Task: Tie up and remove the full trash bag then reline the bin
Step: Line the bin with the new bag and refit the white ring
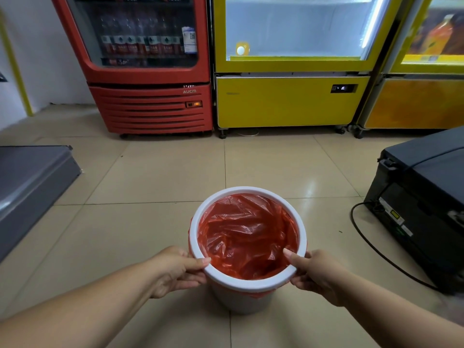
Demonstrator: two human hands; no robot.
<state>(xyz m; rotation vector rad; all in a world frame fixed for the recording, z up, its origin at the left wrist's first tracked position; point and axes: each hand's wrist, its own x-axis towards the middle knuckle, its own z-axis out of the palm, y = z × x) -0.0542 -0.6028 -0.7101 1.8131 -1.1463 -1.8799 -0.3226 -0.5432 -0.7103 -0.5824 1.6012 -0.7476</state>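
Red plastic liner (247,234) sits inside the bin (241,301) between the 2 hands; the left hand (175,271) and right hand (317,273) each pinch its white rim (248,285), thumbs on top.

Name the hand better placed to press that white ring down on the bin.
Neither clearly. The left hand and right hand each pinch the white ring at its near edge, thumb on top, on opposite sides of the red bag. Probably use both.

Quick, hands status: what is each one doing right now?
Left hand: grips the white rim ring, thumb on top.
Right hand: grips the same ring on the opposite side, thumb on top.
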